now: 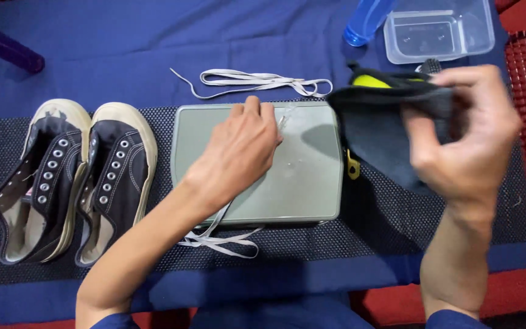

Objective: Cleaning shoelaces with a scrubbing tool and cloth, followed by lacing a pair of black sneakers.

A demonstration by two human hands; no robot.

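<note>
My left hand [238,149] rests over a grey-green tray [312,189] and holds a white shoelace [217,239] that trails under the hand and off the tray's front edge. My right hand [464,137] is raised to the right of the tray and grips a dark cloth [375,134] that hangs down from it. A second white shoelace [257,80] lies loose behind the tray. Two dark sneakers with cream soles and no laces [74,176] stand side by side at the left.
A black mesh mat [385,225] lies on a blue cloth [123,49]. At the back right stand a clear plastic container [439,33] and a blue bottle [366,21]. A yellow-and-black brush [378,79] lies behind the cloth. A dark purple bottle [7,45] lies at the back left.
</note>
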